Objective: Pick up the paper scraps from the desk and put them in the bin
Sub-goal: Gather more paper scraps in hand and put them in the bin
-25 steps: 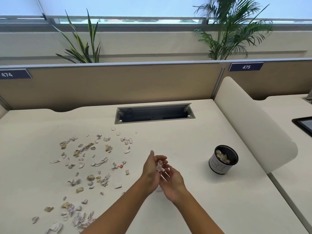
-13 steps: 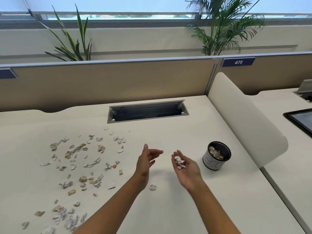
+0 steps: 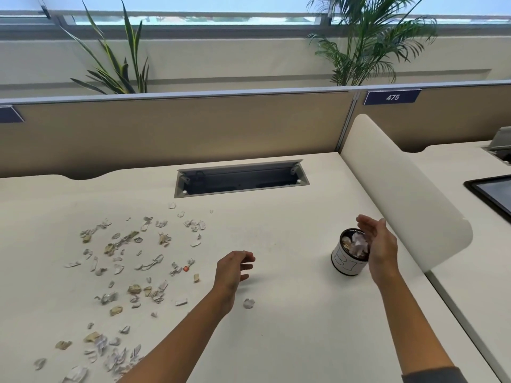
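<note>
So the right hand (image 3: pixel 380 244) has swung over from the middle of the desk (image 3: pixel 290 341) to the little bin (image 3: pixel 349 257) since half a second ago, and it's now tipped on its side right over the bin's rim, fingers straight and loose, with a clump of paper scraps (image 3: pixel 359 246) sitting at the bin's mouth against the palm; can't really tell if the hand is touching them or they've already dropped in. The left hand (image 3: pixel 233 269) has turned palm-down, where before it was held up edge-on, and it hovers over the desk with fingers loosely curled, holding nothing. One stray scrap (image 3: pixel 248 303) lies on the desk just beside the left wrist, same spot as before. The big scatter of scraps (image 3: pixel 132 261) on the left side of the desk looks unchanged, well apart from the bin
</note>
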`<state>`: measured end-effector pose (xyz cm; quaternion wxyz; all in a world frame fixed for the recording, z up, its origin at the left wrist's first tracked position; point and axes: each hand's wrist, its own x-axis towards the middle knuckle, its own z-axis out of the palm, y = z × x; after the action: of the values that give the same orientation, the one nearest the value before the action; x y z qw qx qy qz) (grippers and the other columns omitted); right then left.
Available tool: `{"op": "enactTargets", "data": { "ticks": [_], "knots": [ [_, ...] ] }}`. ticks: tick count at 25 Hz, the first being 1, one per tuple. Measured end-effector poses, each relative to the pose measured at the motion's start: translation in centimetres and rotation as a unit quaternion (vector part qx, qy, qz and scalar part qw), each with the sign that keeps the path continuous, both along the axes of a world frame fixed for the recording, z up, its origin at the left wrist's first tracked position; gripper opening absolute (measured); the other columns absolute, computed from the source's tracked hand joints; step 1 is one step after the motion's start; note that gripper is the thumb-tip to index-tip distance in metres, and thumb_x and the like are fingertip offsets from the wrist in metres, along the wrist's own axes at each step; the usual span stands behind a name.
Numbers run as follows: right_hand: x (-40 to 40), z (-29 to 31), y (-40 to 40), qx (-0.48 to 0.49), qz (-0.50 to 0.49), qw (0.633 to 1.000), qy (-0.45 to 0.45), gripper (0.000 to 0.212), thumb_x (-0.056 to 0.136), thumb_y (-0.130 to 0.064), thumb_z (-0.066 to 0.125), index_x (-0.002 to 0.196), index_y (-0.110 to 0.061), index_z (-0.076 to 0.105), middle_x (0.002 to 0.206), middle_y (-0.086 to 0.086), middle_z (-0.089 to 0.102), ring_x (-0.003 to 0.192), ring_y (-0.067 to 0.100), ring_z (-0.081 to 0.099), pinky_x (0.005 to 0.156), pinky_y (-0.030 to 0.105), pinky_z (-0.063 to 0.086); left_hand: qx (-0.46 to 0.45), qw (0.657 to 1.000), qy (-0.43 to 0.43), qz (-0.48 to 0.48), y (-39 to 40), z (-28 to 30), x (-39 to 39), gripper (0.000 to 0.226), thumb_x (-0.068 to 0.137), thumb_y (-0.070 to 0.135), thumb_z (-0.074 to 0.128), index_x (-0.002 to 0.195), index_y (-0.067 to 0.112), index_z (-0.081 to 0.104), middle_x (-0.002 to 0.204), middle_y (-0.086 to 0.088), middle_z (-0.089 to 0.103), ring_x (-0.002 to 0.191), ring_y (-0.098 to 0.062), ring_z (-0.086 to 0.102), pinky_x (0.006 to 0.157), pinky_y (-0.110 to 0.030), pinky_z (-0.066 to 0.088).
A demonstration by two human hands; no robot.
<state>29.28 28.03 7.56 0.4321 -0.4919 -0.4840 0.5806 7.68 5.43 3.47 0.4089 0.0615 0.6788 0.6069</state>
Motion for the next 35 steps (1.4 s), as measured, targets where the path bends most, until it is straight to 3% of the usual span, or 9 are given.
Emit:
{"op": "enactTargets", "data": {
  "ticks": [5,9,13,16,20,22,26,31,35],
  "knots": [
    [0.3,-0.3,-0.1,0.017,0.007,1.000,-0.007,0.046,0.106,-0.031,0.027,0.107,-0.013,0.070,0.113,0.001,0.072,0.118,0.012,0.061,0.110,0.032,0.040,-0.022,0.999,0.002,0.034,-0.5,-0.9,-0.9,0.023,0.091,0.017,0.051,0.086,0.012,0.072,0.090,-0.003,0.074,0.087,-0.020,0.067,0.074,-0.032,0.050],
    [-1.4,-0.4,-2.2,0.117,-0.009,0.991,-0.058,0.030,0.099,-0.024,0.043,0.103,-0.020,0.072,0.105,-0.008,0.074,0.109,0.007,0.064,0.099,0.029,0.047,-0.030,0.998,0.011,0.062,-0.9,-1.2,-1.9,0.022,0.091,0.016,0.051,0.084,0.013,0.072,0.090,-0.004,0.073,0.083,-0.019,0.065,0.075,-0.032,0.050],
    [-5.1,-2.3,-7.0,0.168,0.135,0.972,-0.097,0.019,0.097,-0.009,0.056,0.097,-0.022,0.070,0.098,-0.006,0.073,0.096,0.007,0.066,0.083,0.020,0.049,-0.058,0.995,0.048,0.069,-1.9,-1.9,-2.7,0.021,0.091,0.016,0.051,0.086,0.013,0.071,0.090,-0.001,0.072,0.084,-0.018,0.063,0.078,-0.033,0.049],
    [-7.1,-4.8,-11.0,0.151,0.284,0.932,-0.166,0.015,0.091,-0.010,0.066,0.098,-0.023,0.070,0.100,-0.009,0.072,0.088,0.003,0.065,0.077,0.017,0.050,-0.081,0.992,0.081,0.050,-2.8,-2.7,-2.9,0.016,0.091,0.020,0.054,0.089,0.018,0.070,0.094,0.002,0.071,0.089,-0.018,0.062,0.082,-0.035,0.049],
    [-7.8,-8.0,-14.9,0.143,0.449,0.840,-0.269,0.027,0.084,-0.035,0.074,0.109,-0.031,0.064,0.113,-0.016,0.057,0.098,0.003,0.058,0.078,0.017,0.050,-0.118,0.976,0.181,-0.013,-3.8,-3.5,-3.4,0.018,0.087,0.015,0.058,0.096,0.026,0.068,0.099,0.008,0.068,0.085,-0.007,0.062,0.068,-0.022,0.046],
    [-7.9,-8.6,-16.0,0.160,0.475,0.817,-0.285,0.027,0.086,-0.041,0.070,0.110,-0.032,0.062,0.113,-0.020,0.051,0.098,0.002,0.056,0.081,0.019,0.051,-0.135,0.958,0.241,-0.075,-4.1,-4.1,-3.6,0.024,0.085,0.012,0.062,0.106,0.023,0.066,0.107,0.007,0.065,0.090,-0.007,0.060,0.072,-0.019,0.044],
    [-8.4,-8.9,-16.7,0.202,0.481,0.793,-0.313,0.017,0.089,-0.027,0.068,0.106,-0.027,0.066,0.108,-0.017,0.052,0.091,0.003,0.056,0.082,0.019,0.049,-0.149,0.910,0.352,-0.159,-3.7,-4.9,-3.9,0.033,0.084,0.013,0.068,0.116,0.014,0.062,0.112,0.003,0.057,0.101,-0.011,0.054,0.089,-0.020,0.042],
    [-8.5,-9.1,-17.4,0.206,0.453,0.807,-0.318,0.001,0.091,-0.022,0.064,0.091,-0.023,0.064,0.096,-0.013,0.056,0.083,0.003,0.056,0.077,0.018,0.048,-0.163,0.871,0.423,-0.189,-2.5,-4.9,-4.4,0.023,0.085,0.020,0.070,0.107,0.012,0.067,0.104,0.001,0.058,0.097,-0.014,0.056,0.086,-0.021,0.043],
    [-8.3,-9.2,-17.5,0.138,0.408,0.862,-0.268,0.005,0.089,-0.022,0.066,0.085,-0.024,0.065,0.090,-0.011,0.064,0.083,0.005,0.061,0.074,0.015,0.048,-0.178,0.870,0.424,-0.178,-1.7,-5.0,-4.5,0.013,0.083,0.016,0.072,0.095,0.012,0.070,0.096,0.003,0.059,0.089,-0.012,0.057,0.078,-0.021,0.042]
  ]
}}
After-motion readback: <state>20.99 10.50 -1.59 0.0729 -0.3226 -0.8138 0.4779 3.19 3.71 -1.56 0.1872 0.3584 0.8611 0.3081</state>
